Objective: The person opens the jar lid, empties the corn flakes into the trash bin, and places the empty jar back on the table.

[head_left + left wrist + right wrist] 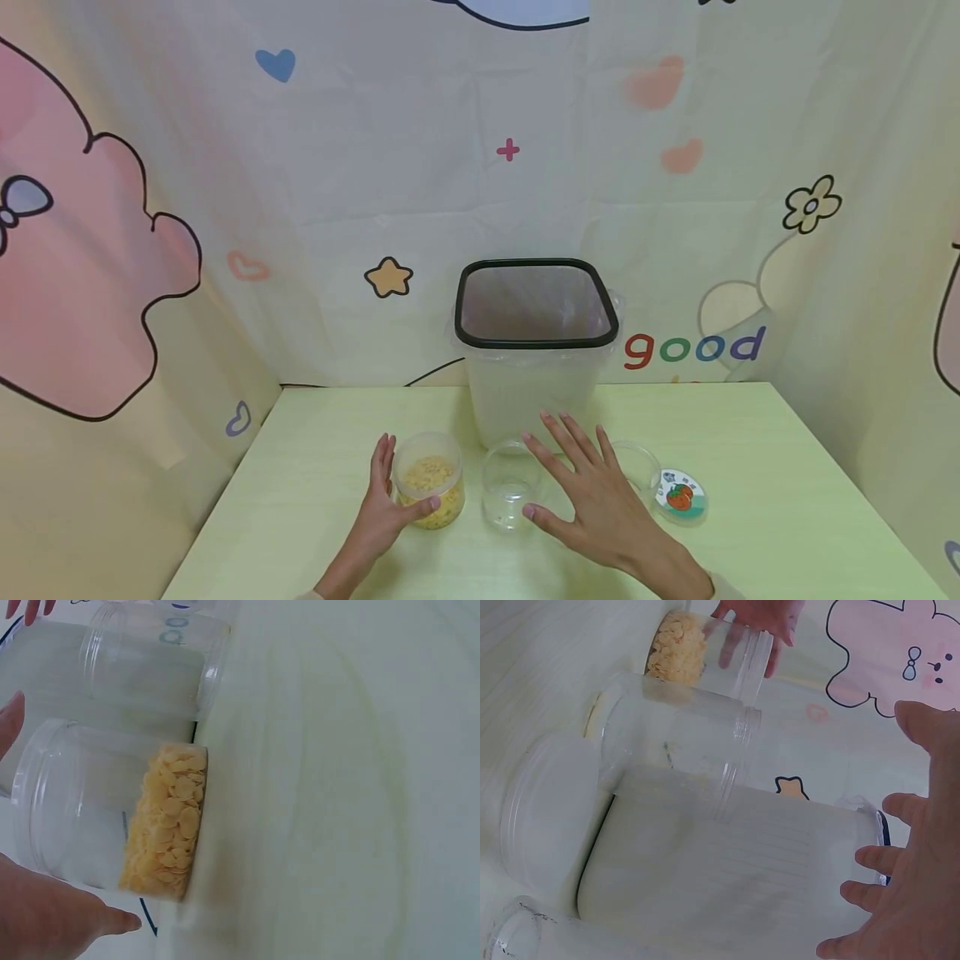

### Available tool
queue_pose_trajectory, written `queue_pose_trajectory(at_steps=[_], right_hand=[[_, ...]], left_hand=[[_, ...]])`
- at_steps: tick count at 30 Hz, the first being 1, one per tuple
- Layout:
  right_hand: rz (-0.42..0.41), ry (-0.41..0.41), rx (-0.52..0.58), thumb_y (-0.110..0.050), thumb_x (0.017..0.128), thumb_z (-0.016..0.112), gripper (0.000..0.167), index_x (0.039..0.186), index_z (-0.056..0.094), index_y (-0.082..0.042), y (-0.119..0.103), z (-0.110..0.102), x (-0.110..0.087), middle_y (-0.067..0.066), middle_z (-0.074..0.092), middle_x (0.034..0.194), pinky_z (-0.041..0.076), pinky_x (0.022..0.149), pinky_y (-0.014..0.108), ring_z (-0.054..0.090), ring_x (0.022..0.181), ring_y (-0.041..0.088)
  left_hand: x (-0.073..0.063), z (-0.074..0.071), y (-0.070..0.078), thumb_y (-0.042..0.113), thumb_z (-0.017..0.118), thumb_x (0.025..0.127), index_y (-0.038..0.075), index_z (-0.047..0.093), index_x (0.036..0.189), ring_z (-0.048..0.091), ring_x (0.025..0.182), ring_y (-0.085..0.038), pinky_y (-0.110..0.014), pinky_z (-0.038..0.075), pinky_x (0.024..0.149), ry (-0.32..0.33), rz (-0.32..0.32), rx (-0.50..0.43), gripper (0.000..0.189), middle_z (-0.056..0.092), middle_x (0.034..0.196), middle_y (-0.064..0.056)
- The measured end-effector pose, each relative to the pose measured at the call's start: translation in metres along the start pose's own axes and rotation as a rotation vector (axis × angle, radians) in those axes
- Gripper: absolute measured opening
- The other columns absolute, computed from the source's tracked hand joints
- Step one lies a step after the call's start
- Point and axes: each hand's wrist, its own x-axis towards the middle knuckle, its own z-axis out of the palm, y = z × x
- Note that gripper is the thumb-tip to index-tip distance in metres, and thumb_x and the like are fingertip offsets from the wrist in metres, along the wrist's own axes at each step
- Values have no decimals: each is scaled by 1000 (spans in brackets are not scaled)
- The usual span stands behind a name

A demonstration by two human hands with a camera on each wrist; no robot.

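A clear jar partly filled with yellow flakes (429, 492) stands at the left. Beside it my left hand (382, 508) spreads thumb and fingers around its near left side, and the left wrist view shows the jar (169, 825) between them. An empty clear jar (512, 492) stands just right of it. Over the table at the right, my right hand (607, 512) hovers palm down with fingers spread, holding nothing. The right wrist view shows a whitish round lid (551, 810) near the empty jar (679, 742). Part of the table is hidden beneath the right hand.
Behind the jars stands a whitish bin (525, 400) with a black rim and a plastic liner. To the right, a disc with a red fruit picture (681, 497) lies by a clear round rim (637, 450). A printed cloth (375, 167) hangs around the table.
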Motion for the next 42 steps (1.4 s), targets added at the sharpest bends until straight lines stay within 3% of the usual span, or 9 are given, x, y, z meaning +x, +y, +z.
queue_pose_trajectory(at_steps=[8,16,23,29,31,35,42], right_hand=[[8,-13,-8,-61,88,58,77,154,29,-34,0,-1,0,-2,16,166,14,118,62,17,153,26],[6,-12,9,-60,88,59,77,154,29,-34,0,-1,1,-2,17,166,17,115,66,24,150,32],[8,-18,23,-60,88,59,76,153,33,-31,0,0,1,-1,18,165,12,119,62,24,149,33],[9,-22,23,-60,89,58,76,154,32,-31,0,1,0,0,19,165,-5,124,50,24,150,33],[8,-21,21,-60,89,58,76,154,31,-32,0,1,0,1,21,165,-1,124,54,24,150,33],[5,-16,19,-60,88,59,76,154,30,-33,0,0,1,4,25,164,17,116,66,25,150,32],[13,-20,40,-59,88,60,76,153,35,-30,-1,0,1,4,25,164,19,114,67,24,150,30]], left_hand=[[4,4,-12,16,90,68,17,-3,157,9,150,-45,-66,8,118,-21,-37,-61,129,10,166,-14],[6,9,-21,14,89,68,18,0,157,30,144,-43,-66,18,117,-16,-55,-76,126,27,157,-21],[8,10,-29,14,91,66,16,5,157,37,138,-39,-60,25,115,-6,-31,-38,126,35,152,-19],[11,13,-33,16,92,64,15,7,156,38,137,-39,-60,26,115,11,-3,-22,125,36,150,-20],[12,14,-34,16,92,64,15,7,156,39,136,-40,-59,28,114,17,8,-24,125,37,149,-20],[12,15,-35,15,92,63,15,9,155,41,134,-40,-59,31,111,27,29,-26,124,39,148,-20],[11,19,-35,16,93,63,15,20,152,44,133,-38,-60,31,111,42,45,-27,115,44,145,-18]])
